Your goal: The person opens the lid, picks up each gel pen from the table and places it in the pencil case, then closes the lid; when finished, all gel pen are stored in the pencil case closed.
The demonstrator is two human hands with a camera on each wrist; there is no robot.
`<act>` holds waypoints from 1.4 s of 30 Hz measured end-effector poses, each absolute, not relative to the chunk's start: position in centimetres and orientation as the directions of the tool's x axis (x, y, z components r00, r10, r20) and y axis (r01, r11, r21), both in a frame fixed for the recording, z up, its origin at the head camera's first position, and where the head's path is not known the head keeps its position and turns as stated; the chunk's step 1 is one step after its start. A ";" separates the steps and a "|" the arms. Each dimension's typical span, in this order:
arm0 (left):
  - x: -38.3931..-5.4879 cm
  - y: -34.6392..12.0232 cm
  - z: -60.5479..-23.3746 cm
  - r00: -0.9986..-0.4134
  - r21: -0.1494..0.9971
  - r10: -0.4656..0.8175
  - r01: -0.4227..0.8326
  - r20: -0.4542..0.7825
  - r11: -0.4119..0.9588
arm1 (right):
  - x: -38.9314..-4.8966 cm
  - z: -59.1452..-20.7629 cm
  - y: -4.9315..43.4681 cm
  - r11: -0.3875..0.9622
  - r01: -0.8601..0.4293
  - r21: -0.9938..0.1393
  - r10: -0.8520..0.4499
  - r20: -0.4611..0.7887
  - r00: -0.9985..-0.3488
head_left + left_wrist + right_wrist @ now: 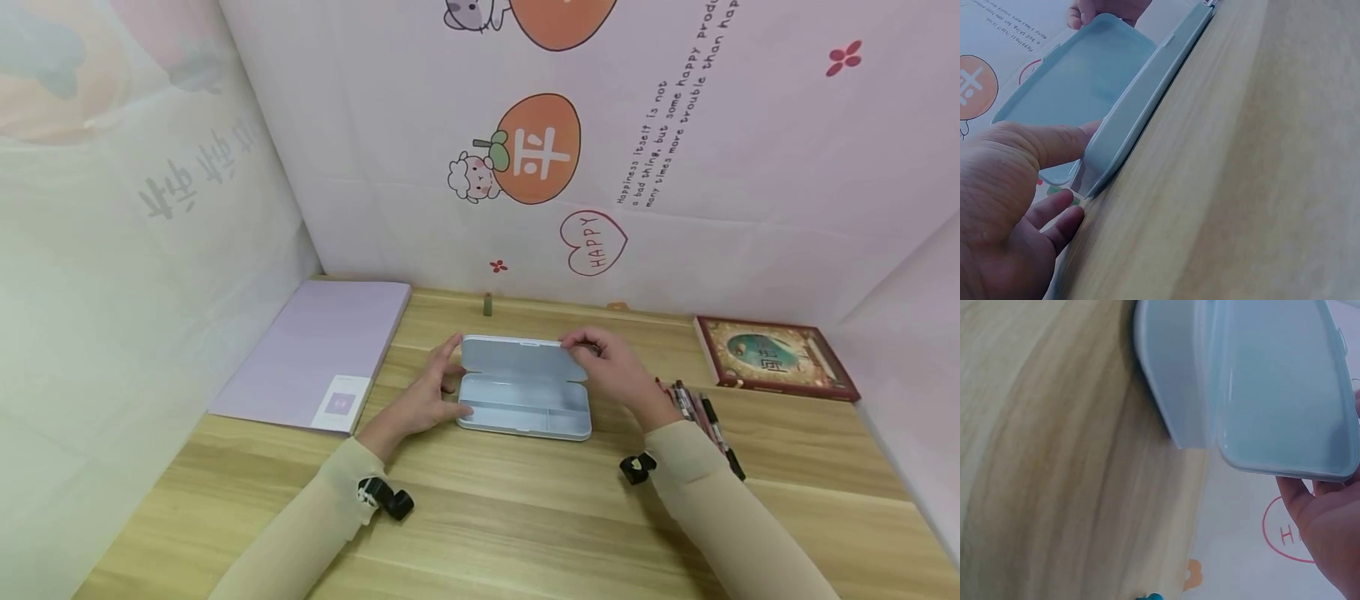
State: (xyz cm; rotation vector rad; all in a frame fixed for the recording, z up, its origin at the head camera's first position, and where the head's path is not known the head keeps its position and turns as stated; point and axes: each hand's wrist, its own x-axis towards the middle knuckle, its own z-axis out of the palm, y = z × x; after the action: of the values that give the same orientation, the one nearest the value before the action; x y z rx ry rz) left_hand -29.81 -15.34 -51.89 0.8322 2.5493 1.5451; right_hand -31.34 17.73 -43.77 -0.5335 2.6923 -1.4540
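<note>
A pale blue pencil case (495,417) lies on the table with its lid (517,358) raised at the far side. Its tray shows divided compartments with nothing in them. My left hand (423,400) holds the case's left end; in the left wrist view the thumb (1063,145) reaches over the end wall while the other fingers stay outside it. At the lid's far right corner, my right hand (611,367) pinches the edge. From the right wrist view, some of its fingers pass behind the lid (1285,387) and are partly hidden.
Several pens (708,421) lie right of the case, partly behind the right forearm. A purple folder (322,342) is at the left and a decorated book (776,358) at the far right. Near the back wall sits a small green object (488,305). Printed cloth walls (390,167) enclose the table.
</note>
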 end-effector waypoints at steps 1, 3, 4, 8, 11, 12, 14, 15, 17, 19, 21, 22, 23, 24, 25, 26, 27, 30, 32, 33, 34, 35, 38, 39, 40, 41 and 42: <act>-29.8 -15.3 -51.9 -0.848 0.828 0.471 0.435 0.244 0.354 | -31.4 -43.8 17.8 0.507 -0.277 -0.816 -0.304 0.132 -0.944; -29.8 -15.3 -51.8 -0.834 0.817 0.484 0.462 0.267 0.345 | -31.5 -44.1 18.0 0.520 -0.263 -0.812 -0.276 0.132 -0.952; -29.8 -15.3 -51.8 -0.826 0.813 0.492 0.474 0.276 0.339 | -31.6 -44.2 18.1 0.523 -0.254 -0.814 -0.262 0.130 -0.956; -29.8 -15.2 -51.8 -0.808 0.813 0.517 0.488 0.284 0.317 | -32.0 -44.7 18.8 0.530 -0.205 -0.823 -0.208 0.108 -0.972; -29.8 -15.2 -51.7 -0.812 0.823 0.520 0.471 0.265 0.317 | -32.4 -45.1 19.3 0.513 -0.162 -0.843 -0.177 0.081 -0.981; -29.8 -15.2 -51.7 -0.814 0.825 0.520 0.465 0.258 0.320 | -32.6 -45.3 19.4 0.503 -0.149 -0.851 -0.170 0.072 -0.983; -29.7 -15.3 -51.6 -0.818 0.824 0.520 0.458 0.244 0.334 | -33.0 -45.7 19.7 0.482 -0.128 -0.867 -0.162 0.055 -0.985; -29.7 -15.3 -51.5 -0.819 0.820 0.521 0.458 0.240 0.343 | -33.1 -45.9 19.8 0.474 -0.119 -0.872 -0.164 0.045 -0.985; -29.6 -15.3 -51.4 -0.819 0.812 0.525 0.460 0.232 0.359 | -33.3 -46.2 20.0 0.461 -0.088 -0.883 -0.161 0.014 -0.987; -29.6 -15.2 -51.4 -0.817 0.798 0.529 0.471 0.232 0.377 | -33.4 -46.5 20.2 0.466 -0.059 -0.883 -0.165 -0.021 -0.986; -29.7 -15.2 -51.5 -0.817 0.785 0.528 0.478 0.233 0.393 | -33.5 -46.7 20.4 0.479 -0.038 -0.877 -0.181 -0.056 -0.982; -29.7 -15.2 -51.5 -0.820 0.782 0.525 0.476 0.230 0.401 | -33.5 -46.7 20.4 0.492 -0.031 -0.870 -0.186 -0.070 -0.980; -29.7 -15.1 -51.6 -0.824 0.783 0.520 0.470 0.225 0.408 | -33.5 -46.8 20.5 0.504 -0.030 -0.863 -0.197 -0.081 -0.977; -29.8 -15.1 -51.6 -0.829 0.785 0.514 0.462 0.218 0.413 | -33.4 -46.8 20.5 0.516 -0.030 -0.856 -0.207 -0.090 -0.974; -29.8 -15.1 -51.6 -0.834 0.790 0.510 0.452 0.210 0.414 | -33.4 -46.7 20.5 0.533 -0.036 -0.845 -0.218 -0.096 -0.971; -29.8 -15.1 -51.7 -0.839 0.797 0.505 0.439 0.200 0.414 | -33.3 -46.7 20.6 0.545 -0.046 -0.837 -0.230 -0.097 -0.968; -29.8 -15.1 -51.7 -0.845 0.805 0.501 0.425 0.188 0.414 | -33.3 -46.5 20.7 0.561 -0.055 -0.826 -0.238 -0.098 -0.966; -29.9 -15.2 -51.7 -0.859 0.828 0.486 0.386 0.161 0.407 | -32.9 -45.9 21.2 0.598 -0.068 -0.799 -0.242 -0.099 -0.965; -29.8 -15.4 -51.5 -0.865 0.840 0.480 0.366 0.148 0.400 | -32.6 -45.2 21.6 0.591 -0.076 -0.803 -0.250 -0.093 -0.964; -29.8 -15.5 -51.5 -0.866 0.844 0.479 0.360 0.143 0.398 | -32.3 -44.9 21.8 0.583 -0.079 -0.809 -0.252 -0.087 -0.964; -29.8 -15.6 -51.5 -0.865 0.845 0.481 0.358 0.140 0.397 | -32.1 -44.5 22.0 0.567 -0.083 -0.820 -0.257 -0.081 -0.963; -29.8 -15.7 -51.4 -0.863 0.845 0.486 0.359 0.138 0.397 | -31.8 -44.2 22.3 0.559 -0.081 -0.825 -0.256 -0.079 -0.963; -29.9 -15.9 -51.4 -0.847 0.834 0.514 0.378 0.136 0.403 | -31.1 -43.7 23.4 0.533 -0.078 -0.842 -0.243 -0.064 -0.968; -30.0 -16.0 -51.5 -0.842 0.830 0.523 0.383 0.133 0.406 | -30.8 -43.6 23.8 0.538 -0.079 -0.839 -0.235 -0.059 -0.970; -30.1 -16.1 -51.5 -0.837 0.826 0.531 0.389 0.133 0.407 | -30.6 -43.6 24.2 0.542 -0.075 -0.837 -0.225 -0.059 -0.973; -30.1 -16.1 -51.5 -0.833 0.825 0.538 0.392 0.131 0.407 | -30.4 -43.6 24.7 0.548 -0.075 -0.833 -0.215 -0.054 -0.975; -30.1 -16.2 -51.4 -0.830 0.824 0.543 0.392 0.126 0.409 | -30.1 -43.6 25.1 0.538 -0.074 -0.840 -0.214 -0.052 -0.975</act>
State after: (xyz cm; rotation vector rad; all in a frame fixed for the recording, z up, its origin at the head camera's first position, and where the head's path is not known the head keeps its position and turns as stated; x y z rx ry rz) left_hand -30.12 -16.17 -51.45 0.8367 2.4978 1.3941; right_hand -30.09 25.09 -43.57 -0.2473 2.6219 -1.4214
